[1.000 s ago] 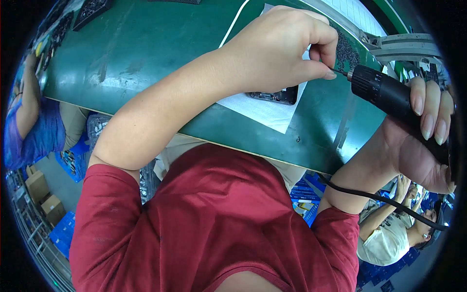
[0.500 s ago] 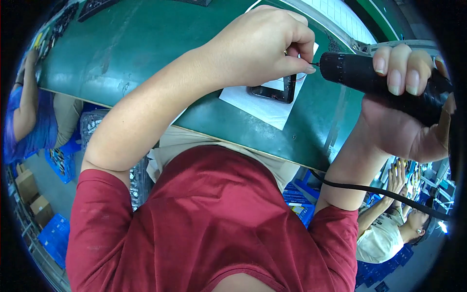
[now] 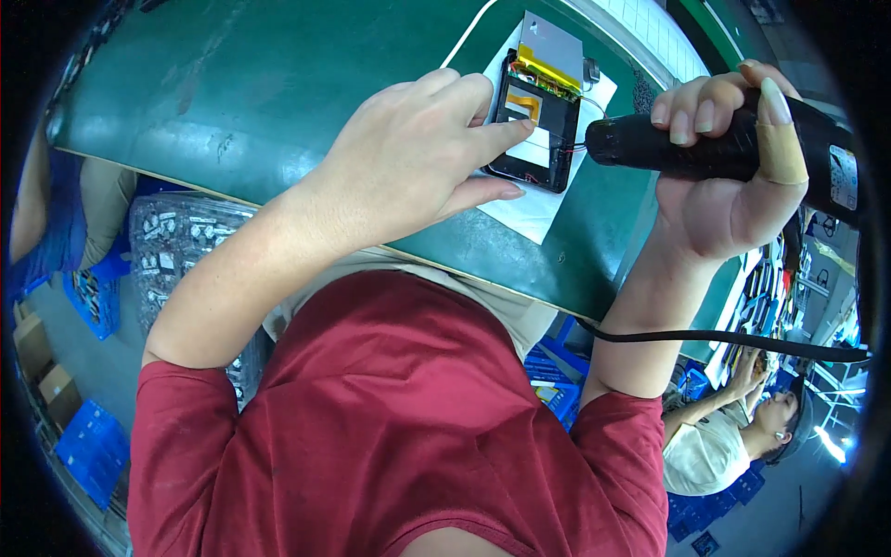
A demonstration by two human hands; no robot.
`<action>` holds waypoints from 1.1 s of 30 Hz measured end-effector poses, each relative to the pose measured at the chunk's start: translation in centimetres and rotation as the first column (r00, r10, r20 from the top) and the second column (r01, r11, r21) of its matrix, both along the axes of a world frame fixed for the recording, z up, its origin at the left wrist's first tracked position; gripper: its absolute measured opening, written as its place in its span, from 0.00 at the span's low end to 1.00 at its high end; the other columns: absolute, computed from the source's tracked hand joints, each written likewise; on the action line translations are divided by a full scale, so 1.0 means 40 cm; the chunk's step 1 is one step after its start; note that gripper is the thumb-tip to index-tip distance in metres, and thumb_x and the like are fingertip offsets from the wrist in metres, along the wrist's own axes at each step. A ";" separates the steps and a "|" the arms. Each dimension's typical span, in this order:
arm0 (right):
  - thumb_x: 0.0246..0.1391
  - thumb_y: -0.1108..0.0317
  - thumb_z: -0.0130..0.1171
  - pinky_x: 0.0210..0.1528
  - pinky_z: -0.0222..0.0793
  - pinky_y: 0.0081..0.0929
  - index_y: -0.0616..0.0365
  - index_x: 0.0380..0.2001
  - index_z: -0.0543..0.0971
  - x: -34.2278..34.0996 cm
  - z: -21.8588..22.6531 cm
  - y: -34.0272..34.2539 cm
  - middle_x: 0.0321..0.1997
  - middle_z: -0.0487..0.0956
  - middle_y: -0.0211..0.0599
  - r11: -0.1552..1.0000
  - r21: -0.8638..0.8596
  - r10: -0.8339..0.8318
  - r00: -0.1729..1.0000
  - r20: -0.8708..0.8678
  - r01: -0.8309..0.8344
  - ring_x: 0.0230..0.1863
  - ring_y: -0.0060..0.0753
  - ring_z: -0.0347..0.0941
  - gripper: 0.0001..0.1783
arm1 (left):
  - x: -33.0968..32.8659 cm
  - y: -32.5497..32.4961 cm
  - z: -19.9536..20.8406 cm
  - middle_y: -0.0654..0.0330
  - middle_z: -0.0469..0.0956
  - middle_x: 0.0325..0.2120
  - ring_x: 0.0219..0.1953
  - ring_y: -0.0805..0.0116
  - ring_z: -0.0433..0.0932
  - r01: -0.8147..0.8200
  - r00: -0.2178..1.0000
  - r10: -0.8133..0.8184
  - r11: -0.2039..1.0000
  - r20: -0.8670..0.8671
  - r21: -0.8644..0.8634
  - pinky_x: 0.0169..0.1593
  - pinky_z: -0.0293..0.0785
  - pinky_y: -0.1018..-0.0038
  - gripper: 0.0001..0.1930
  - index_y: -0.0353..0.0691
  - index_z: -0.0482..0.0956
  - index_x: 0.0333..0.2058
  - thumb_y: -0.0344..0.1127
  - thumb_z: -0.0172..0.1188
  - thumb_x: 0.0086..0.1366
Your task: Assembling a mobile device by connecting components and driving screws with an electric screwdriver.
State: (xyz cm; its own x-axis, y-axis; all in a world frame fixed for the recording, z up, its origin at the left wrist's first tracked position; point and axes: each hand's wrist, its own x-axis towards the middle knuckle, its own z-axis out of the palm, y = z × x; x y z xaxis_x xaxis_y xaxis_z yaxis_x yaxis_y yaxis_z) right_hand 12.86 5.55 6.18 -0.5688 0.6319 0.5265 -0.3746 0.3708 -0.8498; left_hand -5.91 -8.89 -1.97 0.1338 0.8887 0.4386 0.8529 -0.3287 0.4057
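My left hand (image 3: 408,148) lies palm down with fingers apart, its index fingertip resting on an opened black device housing (image 3: 562,121). Inside the housing are a white rectangle, an orange flat cable and thin red wires. A flat grey panel (image 3: 549,45) with yellow tape along its edge sits at the housing's far end. Both lie on a white sheet (image 3: 527,219). My right hand (image 3: 705,218) is wrapped round a black electric screwdriver (image 3: 636,146), whose tip points left at the housing's right side. Whether the tip touches it I cannot tell.
The green table (image 3: 269,121) runs across the view, and a white cable (image 3: 471,35) lies on it. A black cord (image 3: 705,336) hangs across my right forearm. A clear plastic bag of parts (image 3: 176,241) is below the table's left edge. One co-worker (image 3: 715,446) sits at right, another at left.
My left hand has drawn back to the left from the screwdriver tip and its pinch has opened, uncovering the device. The screwdriver has shifted slightly left.
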 end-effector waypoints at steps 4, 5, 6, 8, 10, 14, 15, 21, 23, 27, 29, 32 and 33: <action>0.67 0.57 0.45 0.37 0.69 0.37 0.65 0.50 0.74 -0.003 -0.009 -0.002 0.26 0.70 0.35 0.999 -0.022 -0.026 1.000 -0.003 0.026 0.26 0.31 0.68 0.21 | 0.001 0.000 -0.004 0.60 0.69 0.32 0.35 0.60 0.72 0.003 1.000 -0.003 1.000 0.020 0.011 0.37 0.70 0.65 0.25 0.47 0.85 0.52 0.50 0.72 0.57; 0.67 0.57 0.45 0.37 0.69 0.37 0.65 0.50 0.74 -0.002 -0.010 0.001 0.26 0.70 0.35 1.000 -0.030 -0.004 1.000 -0.014 0.004 0.26 0.31 0.68 0.21 | 0.001 0.001 -0.005 0.60 0.69 0.32 0.35 0.60 0.72 0.001 1.000 -0.001 1.000 0.027 0.016 0.37 0.70 0.65 0.25 0.47 0.85 0.52 0.49 0.72 0.57; 0.67 0.57 0.45 0.37 0.69 0.37 0.65 0.50 0.74 -0.001 -0.012 0.002 0.26 0.70 0.35 0.999 -0.033 -0.003 1.000 -0.013 0.002 0.26 0.31 0.68 0.21 | 0.000 0.001 -0.006 0.60 0.69 0.32 0.35 0.60 0.71 -0.001 0.999 0.001 1.000 0.033 0.020 0.37 0.70 0.65 0.25 0.47 0.85 0.52 0.49 0.72 0.57; 0.67 0.58 0.45 0.37 0.69 0.38 0.64 0.50 0.74 0.001 -0.012 0.002 0.26 0.71 0.36 0.998 -0.052 0.017 1.000 -0.020 -0.018 0.26 0.31 0.68 0.21 | 0.000 0.000 -0.007 0.60 0.69 0.32 0.35 0.60 0.71 -0.003 0.999 0.003 1.000 0.036 0.013 0.37 0.70 0.65 0.25 0.47 0.85 0.52 0.49 0.72 0.57; 0.67 0.58 0.45 0.37 0.69 0.37 0.64 0.50 0.74 0.000 -0.011 -0.005 0.26 0.71 0.35 0.998 -0.055 -0.004 1.000 -0.020 0.003 0.26 0.31 0.68 0.21 | 0.001 0.002 -0.008 0.60 0.69 0.32 0.35 0.60 0.71 -0.004 0.999 0.004 1.000 0.040 0.007 0.37 0.70 0.65 0.25 0.47 0.86 0.52 0.49 0.72 0.57; 0.67 0.59 0.46 0.36 0.68 0.36 0.62 0.44 0.75 -0.004 -0.009 -0.016 0.25 0.70 0.34 0.996 -0.081 -0.049 0.999 -0.014 0.048 0.25 0.31 0.68 0.16 | 0.003 0.004 -0.005 0.60 0.69 0.32 0.35 0.61 0.72 -0.008 1.000 0.007 1.000 0.029 0.012 0.37 0.70 0.65 0.24 0.47 0.86 0.52 0.49 0.71 0.57; 0.67 0.59 0.46 0.36 0.68 0.36 0.62 0.44 0.75 -0.004 -0.011 -0.015 0.25 0.70 0.34 0.995 -0.084 -0.050 0.999 -0.011 0.049 0.25 0.31 0.68 0.16 | 0.003 0.003 -0.005 0.60 0.69 0.32 0.35 0.61 0.72 -0.008 1.000 0.007 1.000 0.021 0.017 0.37 0.70 0.65 0.24 0.47 0.86 0.51 0.49 0.71 0.58; 0.66 0.64 0.49 0.34 0.68 0.35 0.58 0.27 0.72 -0.037 -0.006 -0.038 0.22 0.69 0.34 0.984 -0.039 -0.169 0.983 0.066 0.172 0.22 0.30 0.66 0.14 | 0.008 0.003 -0.007 0.60 0.69 0.33 0.36 0.60 0.72 -0.010 1.000 0.009 1.000 0.021 0.020 0.38 0.70 0.66 0.24 0.47 0.85 0.51 0.49 0.71 0.58; 0.65 0.64 0.49 0.33 0.67 0.35 0.57 0.25 0.71 -0.041 -0.008 -0.041 0.21 0.69 0.34 0.988 -0.025 -0.150 0.987 0.062 0.151 0.21 0.30 0.66 0.14 | 0.009 0.004 -0.007 0.60 0.69 0.33 0.36 0.60 0.72 -0.007 1.000 0.006 1.000 0.021 0.020 0.38 0.70 0.66 0.24 0.46 0.85 0.51 0.49 0.70 0.59; 0.64 0.65 0.51 0.32 0.68 0.34 0.57 0.26 0.71 -0.048 -0.012 -0.046 0.21 0.69 0.35 0.986 -0.025 -0.165 0.985 0.058 0.167 0.21 0.30 0.66 0.13 | 0.009 0.001 -0.006 0.60 0.70 0.33 0.37 0.60 0.72 -0.005 1.000 0.005 1.000 0.028 0.011 0.38 0.70 0.66 0.24 0.45 0.85 0.51 0.49 0.70 0.59; 0.64 0.65 0.51 0.32 0.68 0.34 0.57 0.26 0.71 -0.048 -0.015 -0.041 0.20 0.69 0.35 0.987 -0.031 -0.158 0.986 0.049 0.160 0.21 0.31 0.66 0.12 | 0.007 0.001 -0.006 0.60 0.70 0.33 0.37 0.60 0.72 -0.005 1.000 0.004 1.000 0.029 0.011 0.38 0.70 0.66 0.24 0.45 0.85 0.51 0.48 0.71 0.58; 0.64 0.66 0.51 0.32 0.68 0.35 0.57 0.26 0.71 -0.044 -0.019 -0.034 0.21 0.69 0.35 0.985 -0.093 -0.143 0.990 0.002 0.142 0.21 0.31 0.66 0.12 | 0.006 0.003 -0.005 0.60 0.69 0.32 0.36 0.60 0.72 -0.004 1.000 0.004 1.000 0.028 0.016 0.38 0.70 0.66 0.23 0.45 0.85 0.51 0.48 0.71 0.58; 0.64 0.66 0.51 0.32 0.69 0.35 0.59 0.29 0.73 -0.043 -0.021 -0.033 0.21 0.70 0.35 0.989 -0.048 -0.141 0.990 0.014 0.142 0.21 0.31 0.66 0.10 | 0.006 0.004 -0.005 0.60 0.69 0.32 0.36 0.60 0.72 -0.003 1.000 0.003 1.000 0.027 0.019 0.37 0.70 0.66 0.23 0.45 0.85 0.50 0.48 0.71 0.58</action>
State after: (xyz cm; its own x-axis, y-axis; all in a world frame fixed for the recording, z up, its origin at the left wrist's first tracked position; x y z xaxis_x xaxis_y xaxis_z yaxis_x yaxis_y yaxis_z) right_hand 11.16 4.23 5.33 -0.4771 0.7310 0.4878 -0.3127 0.3775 -0.8716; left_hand -5.68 -8.72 -2.17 0.1190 0.8803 0.4593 0.8425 -0.3343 0.4224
